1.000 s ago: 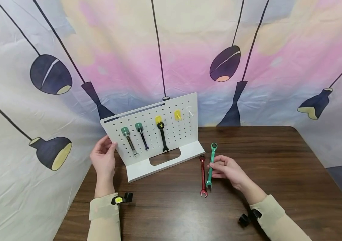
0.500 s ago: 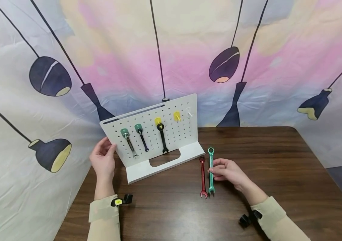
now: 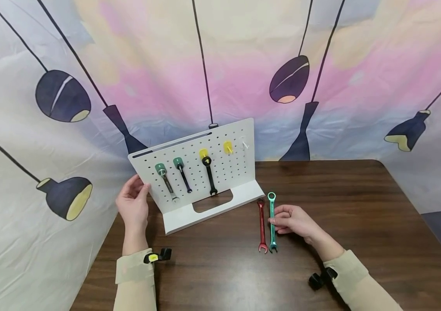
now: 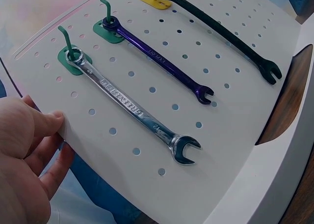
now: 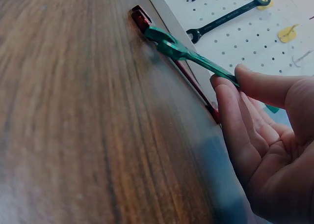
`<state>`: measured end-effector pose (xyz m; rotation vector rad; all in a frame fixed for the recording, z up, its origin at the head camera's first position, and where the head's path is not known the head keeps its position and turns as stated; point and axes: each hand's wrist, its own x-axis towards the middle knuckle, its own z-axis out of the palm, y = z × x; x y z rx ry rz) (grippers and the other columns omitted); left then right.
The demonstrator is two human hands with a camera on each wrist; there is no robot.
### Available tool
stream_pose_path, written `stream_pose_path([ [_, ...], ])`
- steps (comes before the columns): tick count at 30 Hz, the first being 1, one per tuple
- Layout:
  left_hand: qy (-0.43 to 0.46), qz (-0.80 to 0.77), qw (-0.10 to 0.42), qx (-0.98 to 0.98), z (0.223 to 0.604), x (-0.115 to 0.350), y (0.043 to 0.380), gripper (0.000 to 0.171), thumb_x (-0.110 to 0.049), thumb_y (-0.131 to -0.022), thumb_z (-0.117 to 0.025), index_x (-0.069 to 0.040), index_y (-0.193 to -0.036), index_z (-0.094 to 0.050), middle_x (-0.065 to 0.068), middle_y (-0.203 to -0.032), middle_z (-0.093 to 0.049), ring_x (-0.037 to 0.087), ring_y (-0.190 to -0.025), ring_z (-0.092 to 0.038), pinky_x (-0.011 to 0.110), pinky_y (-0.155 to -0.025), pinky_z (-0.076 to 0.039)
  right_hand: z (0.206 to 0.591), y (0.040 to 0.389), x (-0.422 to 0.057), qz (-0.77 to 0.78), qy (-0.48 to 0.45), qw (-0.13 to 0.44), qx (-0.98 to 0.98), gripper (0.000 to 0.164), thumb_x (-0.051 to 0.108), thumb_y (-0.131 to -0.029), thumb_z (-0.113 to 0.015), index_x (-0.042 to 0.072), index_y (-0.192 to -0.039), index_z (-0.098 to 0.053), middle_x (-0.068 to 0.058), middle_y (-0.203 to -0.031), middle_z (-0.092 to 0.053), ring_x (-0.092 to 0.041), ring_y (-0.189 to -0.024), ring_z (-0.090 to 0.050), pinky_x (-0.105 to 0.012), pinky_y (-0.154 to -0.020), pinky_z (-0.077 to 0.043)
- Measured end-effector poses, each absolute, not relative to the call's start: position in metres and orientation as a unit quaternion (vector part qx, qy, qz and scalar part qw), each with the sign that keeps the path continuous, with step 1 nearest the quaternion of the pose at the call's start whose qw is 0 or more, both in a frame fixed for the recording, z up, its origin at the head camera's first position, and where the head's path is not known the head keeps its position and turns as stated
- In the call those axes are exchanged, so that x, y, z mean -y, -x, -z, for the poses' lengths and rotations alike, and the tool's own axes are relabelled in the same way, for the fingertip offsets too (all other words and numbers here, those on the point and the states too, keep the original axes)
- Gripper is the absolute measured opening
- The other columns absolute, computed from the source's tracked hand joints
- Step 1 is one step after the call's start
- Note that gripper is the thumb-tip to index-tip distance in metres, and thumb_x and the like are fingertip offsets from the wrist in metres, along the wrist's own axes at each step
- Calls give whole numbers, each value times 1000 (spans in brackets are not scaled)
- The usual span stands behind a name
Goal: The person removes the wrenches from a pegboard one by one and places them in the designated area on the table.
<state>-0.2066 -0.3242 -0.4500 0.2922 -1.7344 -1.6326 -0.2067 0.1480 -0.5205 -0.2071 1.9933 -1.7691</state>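
Observation:
At the left side edge of a white pegboard, my left hand pinches the board between thumb and fingers. A silver wrench, a purple wrench and a black wrench hang on it by their ring ends. To the right of the stand, my right hand pinches a green combination wrench mid-shaft, ring end pointing away. Beside it on the table lies a red wrench, roughly parallel. Whether the green wrench touches the table, I cannot tell.
A yellow hook and a clear hook on the board's right part hold nothing. The brown wooden table extends to the right. A printed cloth hangs close behind the board.
My right hand has shifted slightly toward me with the green wrench, which has turned to lie almost parallel to the red one. The left hand keeps its hold on the pegboard.

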Motion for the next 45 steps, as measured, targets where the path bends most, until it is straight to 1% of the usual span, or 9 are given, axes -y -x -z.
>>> stream_pose_path([
  [8, -111, 642, 368, 664, 451, 327, 209, 34, 4, -95, -78, -9, -127, -79, -1, -101, -74, 14, -91, -68, 19, -80, -56, 520, 207, -143, 641, 68, 233, -728, 37, 7, -98, -78, -12, -124, -59, -14, -101, -78, -15, -81, -74, -33, -73, -64],
  [14, -107, 639, 365, 669, 450, 325, 208, 35, 4, -96, -78, -6, -130, -77, 0, -103, -73, 15, -91, -66, 19, -82, -56, 523, 206, -142, 624, 63, 228, -745, 36, 8, -98, -79, -12, -121, -61, -10, -95, -78, -15, -78, -74, -32, -71, -64],
  [21, -108, 640, 360, 671, 449, 325, 208, 37, 4, -95, -78, -4, -131, -75, 0, -103, -72, 14, -91, -67, 18, -81, -55, 528, 205, -141, 619, 53, 226, -750, 36, 6, -97, -79, -13, -121, -61, -10, -93, -77, -15, -79, -74, -32, -72, -64],
  [30, -111, 635, 359, 675, 449, 325, 207, 36, 3, -95, -79, -4, -131, -76, 0, -103, -73, 14, -91, -66, 18, -81, -55, 529, 207, -139, 609, 45, 220, -760, 36, 8, -97, -80, -13, -121, -63, -9, -91, -77, -14, -78, -74, -31, -71, -64],
  [38, -115, 636, 365, 670, 450, 325, 207, 35, 3, -95, -78, -7, -128, -77, 0, -103, -73, 14, -91, -67, 19, -81, -56, 522, 204, -132, 586, 15, 195, -786, 38, 8, -95, -83, -14, -121, -65, -9, -88, -77, -15, -73, -74, -31, -68, -64],
  [45, -117, 631, 364, 675, 448, 325, 207, 35, 4, -95, -78, -7, -129, -77, -2, -102, -73, 14, -91, -67, 19, -79, -55, 517, 204, -131, 566, 9, 194, -801, 36, 7, -93, -84, -12, -117, -66, -10, -83, -75, -15, -69, -73, -31, -65, -63],
])
